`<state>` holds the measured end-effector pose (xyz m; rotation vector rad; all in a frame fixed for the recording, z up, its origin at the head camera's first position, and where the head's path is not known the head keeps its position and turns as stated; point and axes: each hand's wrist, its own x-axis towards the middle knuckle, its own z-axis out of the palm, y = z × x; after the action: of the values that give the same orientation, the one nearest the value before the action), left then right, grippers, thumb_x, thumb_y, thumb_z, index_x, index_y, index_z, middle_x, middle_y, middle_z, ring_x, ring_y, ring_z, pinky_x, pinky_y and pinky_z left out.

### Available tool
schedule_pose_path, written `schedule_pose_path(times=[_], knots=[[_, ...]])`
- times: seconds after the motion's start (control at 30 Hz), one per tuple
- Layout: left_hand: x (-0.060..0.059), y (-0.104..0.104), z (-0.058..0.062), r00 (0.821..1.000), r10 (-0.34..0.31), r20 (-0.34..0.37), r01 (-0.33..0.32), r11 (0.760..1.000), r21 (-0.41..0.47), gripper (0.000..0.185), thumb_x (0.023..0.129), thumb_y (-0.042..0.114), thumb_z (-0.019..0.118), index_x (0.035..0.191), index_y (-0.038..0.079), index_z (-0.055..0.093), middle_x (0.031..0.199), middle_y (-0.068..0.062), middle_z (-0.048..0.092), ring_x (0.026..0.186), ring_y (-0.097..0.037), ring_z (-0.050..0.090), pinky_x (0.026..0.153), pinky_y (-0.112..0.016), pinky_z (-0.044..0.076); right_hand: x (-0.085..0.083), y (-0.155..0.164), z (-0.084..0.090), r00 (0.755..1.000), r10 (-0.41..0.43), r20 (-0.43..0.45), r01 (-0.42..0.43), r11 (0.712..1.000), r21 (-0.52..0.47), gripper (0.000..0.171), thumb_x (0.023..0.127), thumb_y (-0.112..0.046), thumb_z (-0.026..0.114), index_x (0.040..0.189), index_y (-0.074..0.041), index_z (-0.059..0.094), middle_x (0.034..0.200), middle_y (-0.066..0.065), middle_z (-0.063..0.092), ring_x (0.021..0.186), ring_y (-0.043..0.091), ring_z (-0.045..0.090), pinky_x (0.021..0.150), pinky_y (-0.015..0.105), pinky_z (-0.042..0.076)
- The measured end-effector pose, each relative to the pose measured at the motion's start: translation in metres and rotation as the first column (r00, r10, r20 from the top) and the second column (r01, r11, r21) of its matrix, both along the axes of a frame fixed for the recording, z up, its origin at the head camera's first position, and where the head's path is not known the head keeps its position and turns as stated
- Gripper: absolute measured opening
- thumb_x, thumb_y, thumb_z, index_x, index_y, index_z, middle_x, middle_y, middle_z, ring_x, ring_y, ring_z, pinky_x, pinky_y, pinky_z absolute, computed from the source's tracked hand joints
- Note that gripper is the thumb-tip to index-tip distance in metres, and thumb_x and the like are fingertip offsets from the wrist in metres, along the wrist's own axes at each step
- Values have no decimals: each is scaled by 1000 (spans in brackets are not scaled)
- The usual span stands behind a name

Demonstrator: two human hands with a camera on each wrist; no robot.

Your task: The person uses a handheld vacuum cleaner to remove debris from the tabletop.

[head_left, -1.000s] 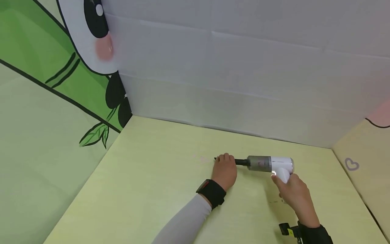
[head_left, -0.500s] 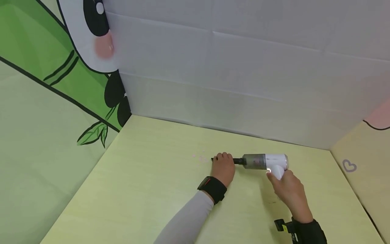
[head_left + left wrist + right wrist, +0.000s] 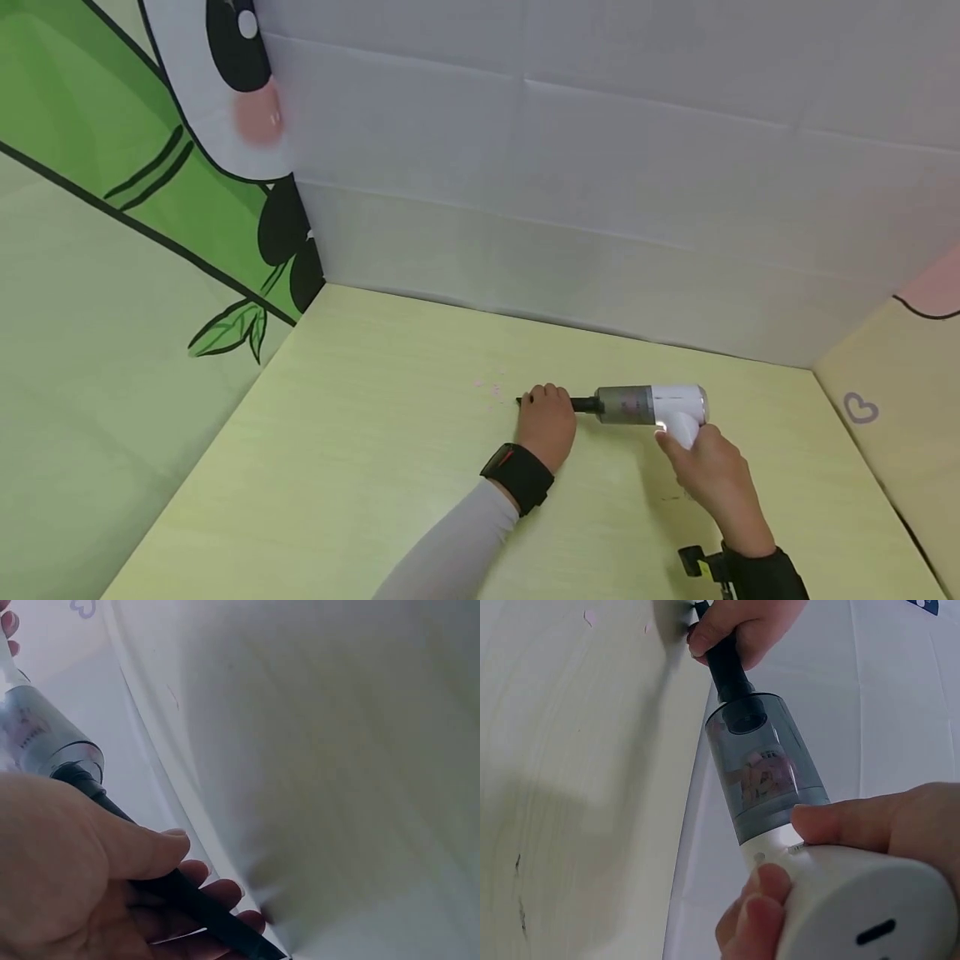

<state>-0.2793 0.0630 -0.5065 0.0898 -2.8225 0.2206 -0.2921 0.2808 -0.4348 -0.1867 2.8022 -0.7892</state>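
A small handheld vacuum (image 3: pixel 651 406) lies low over the pale yellow-green tabletop (image 3: pixel 375 467), white body, grey clear dust cup (image 3: pixel 761 769) with pink scraps inside, black nozzle (image 3: pixel 191 904) pointing left. My right hand (image 3: pixel 708 475) grips its white handle (image 3: pixel 855 915). My left hand (image 3: pixel 546 423) curls round the black nozzle, thumb over it in the left wrist view. A few tiny pink scraps (image 3: pixel 491 388) lie on the table just left of the nozzle tip.
A white panelled wall (image 3: pixel 600 192) closes the back. A green panel with a panda and bamboo drawing (image 3: pixel 150 167) stands at the left. A cream panel with a small heart (image 3: pixel 861 408) stands at the right. Black bands sit on both wrists.
The vacuum and both hands have slid a little to the left, bringing the nozzle tip nearer the pink scraps. Grips are unchanged.
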Motion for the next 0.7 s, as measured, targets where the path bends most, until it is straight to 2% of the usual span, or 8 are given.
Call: schedule_pose_path(times=[0.2, 0.33, 0.43, 0.6, 0.7], knots=[[-10, -6, -6, 999, 34, -33, -33, 999, 11, 28, 99, 32, 68, 112, 8, 67, 102, -8, 65, 99, -23, 63, 93, -35, 55, -2, -8, -9, 999, -7, -41, 7, 1000, -11, 56, 100, -44, 58, 103, 11, 47, 78, 15, 55, 63, 24, 55, 48, 33, 43], [-24, -11, -7, 997, 46, -66, -43, 998, 55, 25, 99, 27, 68, 110, 5, 68, 102, -10, 65, 99, -25, 63, 92, -35, 56, -20, -12, -8, 998, 14, -59, -14, 1000, 3, 59, 100, -44, 58, 107, 14, 46, 80, 16, 54, 64, 26, 54, 49, 33, 43], [-28, -11, 1, 995, 52, -80, -46, 996, 82, 22, 98, 25, 68, 107, 4, 68, 101, -12, 65, 98, -26, 64, 91, -35, 57, -32, -11, -5, 998, 42, -56, -42, 999, 10, 59, 100, -44, 58, 106, 14, 46, 79, 16, 54, 63, 26, 54, 48, 34, 43], [-24, -4, 24, 993, 83, -88, -76, 994, 78, 20, 96, 24, 71, 99, 5, 70, 94, -11, 66, 92, -26, 65, 85, -34, 58, -51, -5, -1, 994, 100, -33, -99, 995, 14, 54, 99, -42, 58, 99, 10, 48, 76, 14, 54, 60, 24, 54, 47, 34, 43], [-26, 4, 29, 991, 104, -82, -98, 993, 70, 20, 96, 26, 71, 96, 6, 70, 91, -10, 65, 89, -24, 64, 82, -33, 58, -62, 1, 2, 992, 126, -12, -125, 992, 24, 53, 99, -43, 58, 98, 10, 48, 75, 14, 54, 60, 23, 55, 47, 33, 43]])
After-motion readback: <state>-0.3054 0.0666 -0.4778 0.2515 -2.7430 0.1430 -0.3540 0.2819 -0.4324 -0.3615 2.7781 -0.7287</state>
